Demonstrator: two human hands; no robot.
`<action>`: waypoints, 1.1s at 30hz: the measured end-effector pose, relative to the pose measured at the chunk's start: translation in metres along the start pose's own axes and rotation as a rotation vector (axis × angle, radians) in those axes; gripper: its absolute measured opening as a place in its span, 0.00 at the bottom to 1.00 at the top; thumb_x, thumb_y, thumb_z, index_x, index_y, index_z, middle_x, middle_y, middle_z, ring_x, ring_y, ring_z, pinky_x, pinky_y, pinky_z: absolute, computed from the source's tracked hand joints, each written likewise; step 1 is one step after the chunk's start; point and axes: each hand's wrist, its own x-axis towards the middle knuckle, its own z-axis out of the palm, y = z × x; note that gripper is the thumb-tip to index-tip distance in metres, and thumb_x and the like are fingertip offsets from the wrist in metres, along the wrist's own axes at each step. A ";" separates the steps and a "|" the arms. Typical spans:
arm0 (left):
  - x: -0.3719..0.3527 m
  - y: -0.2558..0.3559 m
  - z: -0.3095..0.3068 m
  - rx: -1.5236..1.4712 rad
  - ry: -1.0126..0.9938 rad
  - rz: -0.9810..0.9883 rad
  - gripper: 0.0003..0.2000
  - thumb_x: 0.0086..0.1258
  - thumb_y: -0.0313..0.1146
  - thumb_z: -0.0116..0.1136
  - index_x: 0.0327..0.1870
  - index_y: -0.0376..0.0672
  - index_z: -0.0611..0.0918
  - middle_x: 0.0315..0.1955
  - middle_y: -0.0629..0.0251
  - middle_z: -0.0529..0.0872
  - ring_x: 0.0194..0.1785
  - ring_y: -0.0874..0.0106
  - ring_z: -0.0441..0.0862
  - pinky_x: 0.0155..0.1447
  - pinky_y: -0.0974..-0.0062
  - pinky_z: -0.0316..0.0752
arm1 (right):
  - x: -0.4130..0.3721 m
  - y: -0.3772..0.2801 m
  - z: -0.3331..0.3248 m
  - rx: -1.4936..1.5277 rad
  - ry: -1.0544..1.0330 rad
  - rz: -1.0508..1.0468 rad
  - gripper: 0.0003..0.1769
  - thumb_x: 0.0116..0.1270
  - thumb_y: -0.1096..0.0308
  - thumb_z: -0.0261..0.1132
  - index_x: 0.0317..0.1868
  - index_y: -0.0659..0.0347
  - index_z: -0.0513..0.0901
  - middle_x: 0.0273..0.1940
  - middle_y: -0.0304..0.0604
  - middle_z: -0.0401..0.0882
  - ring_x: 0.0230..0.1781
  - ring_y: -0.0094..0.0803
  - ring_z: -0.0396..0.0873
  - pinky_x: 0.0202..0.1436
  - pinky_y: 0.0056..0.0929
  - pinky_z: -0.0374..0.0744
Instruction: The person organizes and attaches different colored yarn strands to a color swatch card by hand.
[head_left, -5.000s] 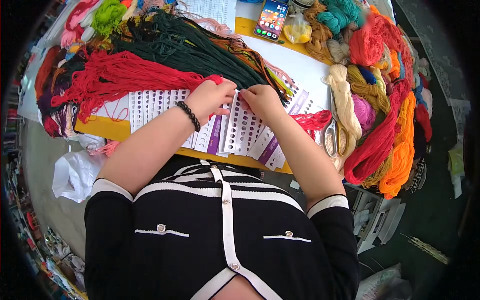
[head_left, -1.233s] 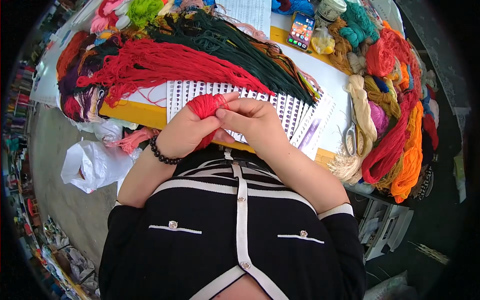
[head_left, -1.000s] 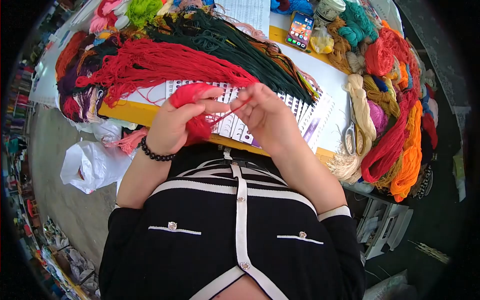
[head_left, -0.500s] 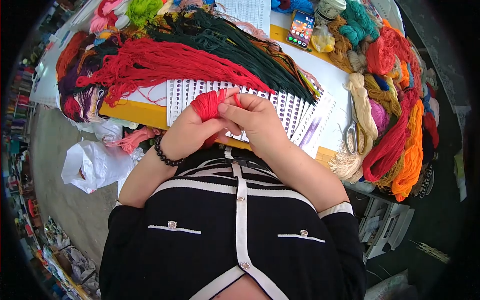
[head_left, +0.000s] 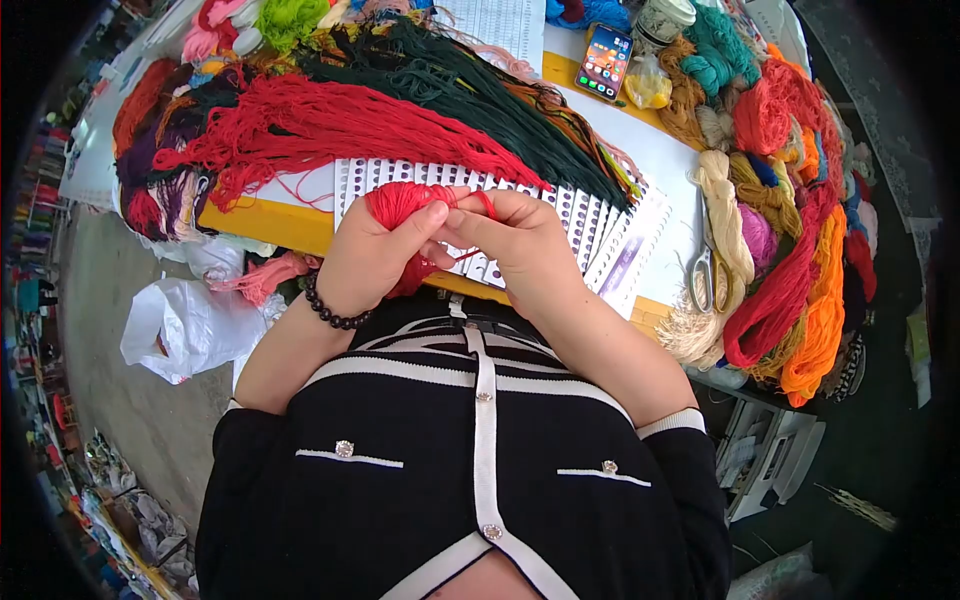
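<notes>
My left hand [head_left: 375, 245], with a dark bead bracelet at the wrist, is closed round a bundle of red yarn [head_left: 400, 203]. Part of the bundle also shows below the palm. My right hand [head_left: 515, 235] pinches red yarn beside it, and a red strand loops over its fingers. The fingertips of both hands meet at the bundle's right side. Beyond them lies a long spread of red yarn [head_left: 350, 125], next to dark green yarn [head_left: 470, 95]. White cards with rows of purple-marked holes [head_left: 560, 215] lie under and behind my hands.
Scissors [head_left: 703, 278] lie at the right on cream yarn [head_left: 735, 235]. A phone [head_left: 603, 62] and a glass jar [head_left: 662, 18] stand near the back. Colored skeins [head_left: 825, 290] cover the right side. A white plastic bag [head_left: 190, 325] is at the left, below the yellow table edge [head_left: 265, 228].
My left hand has turned slightly, and the bundle has shifted a little left and up. Its thumb now meets my right fingers, and a taut strand shows below them.
</notes>
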 end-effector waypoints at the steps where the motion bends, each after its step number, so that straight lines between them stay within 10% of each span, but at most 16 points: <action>1: 0.001 -0.002 0.001 -0.003 0.012 0.024 0.13 0.71 0.30 0.48 0.51 0.34 0.78 0.37 0.62 0.85 0.31 0.78 0.81 0.35 0.80 0.78 | 0.000 0.002 0.000 -0.005 0.018 0.001 0.05 0.61 0.77 0.64 0.38 0.67 0.82 0.38 0.43 0.82 0.38 0.27 0.81 0.46 0.24 0.79; 23: 0.005 -0.010 -0.017 -0.419 -0.050 0.085 0.16 0.73 0.29 0.42 0.58 0.34 0.71 0.44 0.57 0.82 0.41 0.67 0.81 0.57 0.65 0.70 | 0.014 0.005 -0.036 0.589 -0.078 0.095 0.09 0.67 0.61 0.56 0.36 0.56 0.76 0.28 0.33 0.75 0.28 0.24 0.71 0.39 0.23 0.70; 33: 0.007 -0.022 0.001 0.054 -0.140 0.110 0.25 0.66 0.18 0.37 0.66 0.37 0.62 0.30 0.61 0.81 0.35 0.75 0.80 0.45 0.78 0.73 | 0.012 0.007 0.003 0.006 0.097 0.040 0.04 0.60 0.69 0.66 0.30 0.60 0.83 0.20 0.29 0.74 0.20 0.15 0.63 0.24 0.16 0.59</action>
